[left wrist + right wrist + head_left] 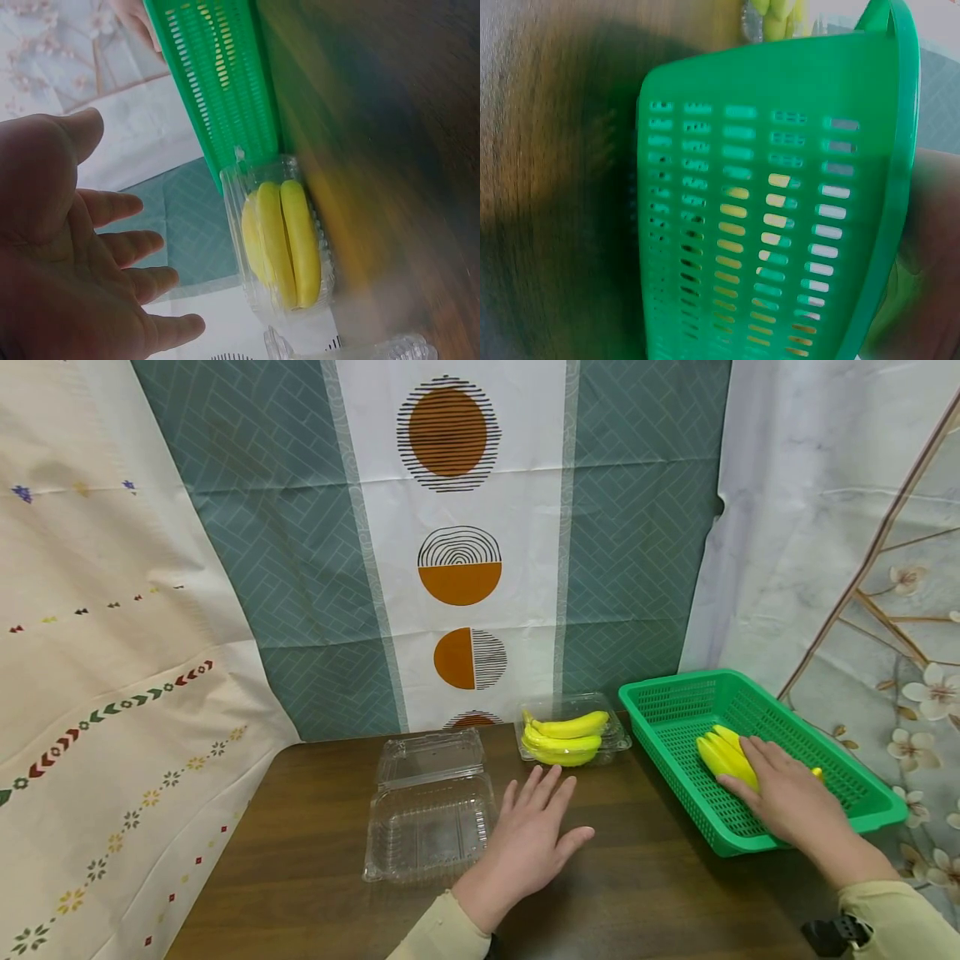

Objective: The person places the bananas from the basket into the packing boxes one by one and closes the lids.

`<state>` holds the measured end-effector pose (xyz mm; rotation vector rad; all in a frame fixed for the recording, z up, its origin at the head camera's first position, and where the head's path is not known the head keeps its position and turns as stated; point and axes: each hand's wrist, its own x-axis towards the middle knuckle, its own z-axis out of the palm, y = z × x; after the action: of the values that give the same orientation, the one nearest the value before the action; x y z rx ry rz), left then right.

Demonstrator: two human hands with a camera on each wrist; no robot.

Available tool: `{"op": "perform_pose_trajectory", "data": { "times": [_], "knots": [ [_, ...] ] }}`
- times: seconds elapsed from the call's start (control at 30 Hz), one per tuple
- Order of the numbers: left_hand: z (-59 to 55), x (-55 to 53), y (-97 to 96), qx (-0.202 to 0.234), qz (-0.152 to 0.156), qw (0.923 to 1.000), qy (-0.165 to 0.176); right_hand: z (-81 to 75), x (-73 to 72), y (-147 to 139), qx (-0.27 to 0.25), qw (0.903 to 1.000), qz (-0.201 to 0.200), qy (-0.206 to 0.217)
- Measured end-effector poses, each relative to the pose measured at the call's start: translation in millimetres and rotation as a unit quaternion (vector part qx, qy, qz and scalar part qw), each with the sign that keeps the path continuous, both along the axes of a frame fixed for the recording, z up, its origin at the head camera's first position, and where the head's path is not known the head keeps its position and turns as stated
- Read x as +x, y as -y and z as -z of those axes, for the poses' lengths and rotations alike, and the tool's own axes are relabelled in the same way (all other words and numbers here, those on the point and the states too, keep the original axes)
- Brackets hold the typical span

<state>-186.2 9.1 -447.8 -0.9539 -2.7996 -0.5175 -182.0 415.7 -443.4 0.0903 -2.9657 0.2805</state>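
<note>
My right hand point(791, 793) is over a yellow bunch of bananas point(726, 757) inside a green plastic basket point(667, 760). Its fingers look mostly straight across the top of the bunch, with the thumb on the near left side; the palm side is hidden. In the right wrist view the basket wall point(780, 82) covers most of the bunch. My left hand point(525, 835), fingers spread and holding nothing, hovers above the table beside an open clear plastic clamshell box point(431, 831). Behind it, another clear box point(615, 739) contains bananas point(562, 743).
The brown wooden table point(300, 860) meets a patterned cloth backdrop point(465, 527) at its far edge. Light printed cloths hang on the left point(112, 693) and right point(862, 527). The basket's raised rim surrounds the right hand's bananas.
</note>
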Motion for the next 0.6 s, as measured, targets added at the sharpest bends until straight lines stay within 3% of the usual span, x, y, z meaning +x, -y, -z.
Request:
{"op": "perform_pose_trajectory", "data": {
  "times": [0.6],
  "knots": [
    [1.3, 0.9, -7.0, -0.003, 0.009, 0.9999, -0.004, -2.4, -11.9, -24, 0.036, 0.999, 0.003, 0.025]
  ]
}}
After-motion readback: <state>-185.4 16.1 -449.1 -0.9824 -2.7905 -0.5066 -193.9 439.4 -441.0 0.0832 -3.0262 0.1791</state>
